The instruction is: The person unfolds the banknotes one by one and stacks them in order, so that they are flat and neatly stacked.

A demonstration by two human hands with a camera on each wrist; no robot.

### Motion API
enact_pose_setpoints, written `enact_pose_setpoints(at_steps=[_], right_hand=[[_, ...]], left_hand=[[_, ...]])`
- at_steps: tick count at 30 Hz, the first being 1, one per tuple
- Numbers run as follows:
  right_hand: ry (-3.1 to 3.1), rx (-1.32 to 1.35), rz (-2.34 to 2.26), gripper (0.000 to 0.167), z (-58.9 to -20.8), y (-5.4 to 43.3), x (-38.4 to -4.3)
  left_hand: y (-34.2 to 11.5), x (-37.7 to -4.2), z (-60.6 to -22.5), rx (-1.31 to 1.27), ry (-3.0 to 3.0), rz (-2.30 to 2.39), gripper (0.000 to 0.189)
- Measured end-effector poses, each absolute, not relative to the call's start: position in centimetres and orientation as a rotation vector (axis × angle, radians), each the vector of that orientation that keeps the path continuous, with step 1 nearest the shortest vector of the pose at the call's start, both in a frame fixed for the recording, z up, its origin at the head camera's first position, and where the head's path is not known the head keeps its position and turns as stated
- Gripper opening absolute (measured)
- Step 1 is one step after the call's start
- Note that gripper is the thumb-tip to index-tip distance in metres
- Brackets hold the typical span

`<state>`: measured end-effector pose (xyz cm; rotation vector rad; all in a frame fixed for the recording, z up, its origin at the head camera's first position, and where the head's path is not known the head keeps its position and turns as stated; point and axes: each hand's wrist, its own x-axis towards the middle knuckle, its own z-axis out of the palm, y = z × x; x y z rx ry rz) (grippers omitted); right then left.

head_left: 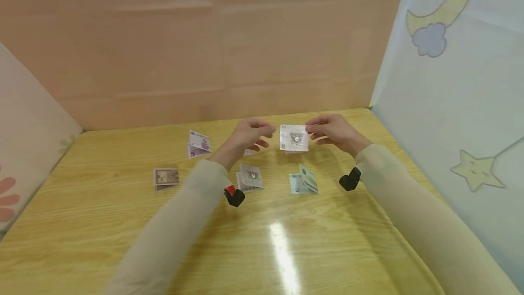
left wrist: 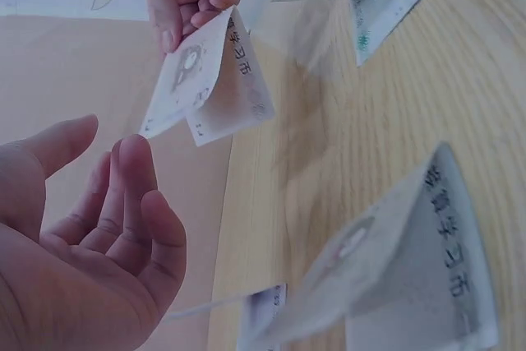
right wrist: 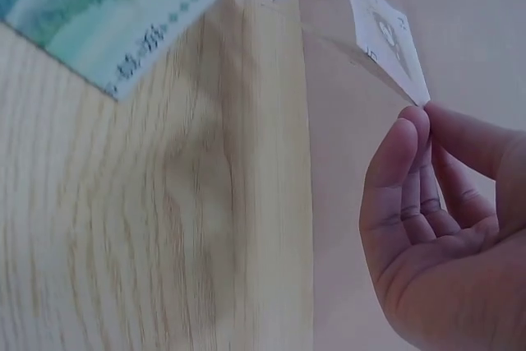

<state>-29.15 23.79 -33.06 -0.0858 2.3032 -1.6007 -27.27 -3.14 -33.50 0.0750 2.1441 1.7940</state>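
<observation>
My right hand [head_left: 333,132] pinches the right edge of a folded play banknote [head_left: 294,136], pale with a small round animal picture and a printed 20, and holds it up over the back of the table. In the right wrist view, thumb and forefinger [right wrist: 394,154] meet at the note's corner. My left hand [head_left: 247,138] is just left of the note, thumb and fingers apart and loosely bent, with nothing between them. The left wrist view shows its fingertips [left wrist: 136,158] close below the note's lower corner. Part of another small note [head_left: 248,152] shows beneath the left hand, mostly hidden.
Other folded banknotes stand tented on the wooden table [head_left: 102,222]: a purple one [head_left: 199,142] and a brown one [head_left: 167,176] on the left, a pale one [head_left: 251,176] near the left wrist, a green one [head_left: 307,180] in front of the right hand. Cloth-like walls [head_left: 184,58] border the table.
</observation>
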Motion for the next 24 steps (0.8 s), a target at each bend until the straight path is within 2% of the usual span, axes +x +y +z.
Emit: enact_pose_setpoints(at_steps=[10, 24], right_hand=[[2.289, -0.148, -1.656, 0.033, -32.2, 23.4, -27.2], [2.263, -0.255, -1.696, 0.028, -31.5, 22.3, -24.6]], left_hand=[[-3.8, -26.2, -33.8, 0.074, 2.064, 1.867, 0.030], [-3.6, -23.7, -34.0, 0.141, 2.001, 1.905, 0.028]])
